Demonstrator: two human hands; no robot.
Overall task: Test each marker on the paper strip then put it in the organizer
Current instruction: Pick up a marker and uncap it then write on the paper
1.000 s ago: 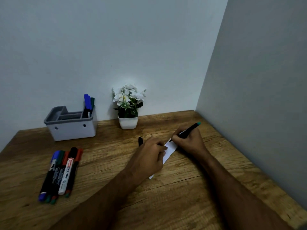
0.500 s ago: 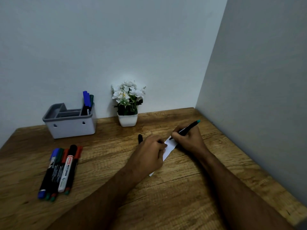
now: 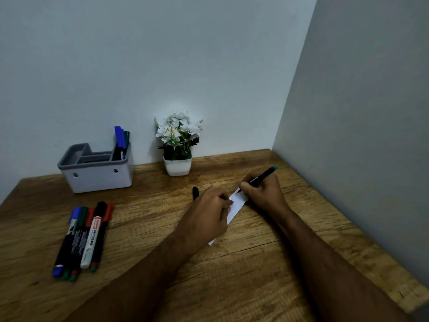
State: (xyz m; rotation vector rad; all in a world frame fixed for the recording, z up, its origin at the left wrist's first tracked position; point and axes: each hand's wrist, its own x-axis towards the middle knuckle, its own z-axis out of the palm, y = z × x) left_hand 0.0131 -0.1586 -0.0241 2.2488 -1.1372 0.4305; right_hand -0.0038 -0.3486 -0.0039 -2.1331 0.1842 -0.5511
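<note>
right hand grips the marker, tip on the paper strip. left hand, fingers curled, pins the strip to the table and holds a black cap.

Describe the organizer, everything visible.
The organizer is a pale, plastic-looking box with a grey rim and rounded corners, upright on the wooden table at the back left, close to the wall. Grey dividers split it into compartments. Two small holes show in its front. Blue and green markers stand in its right compartment; the others look empty. Neither hand touches it.
</note>
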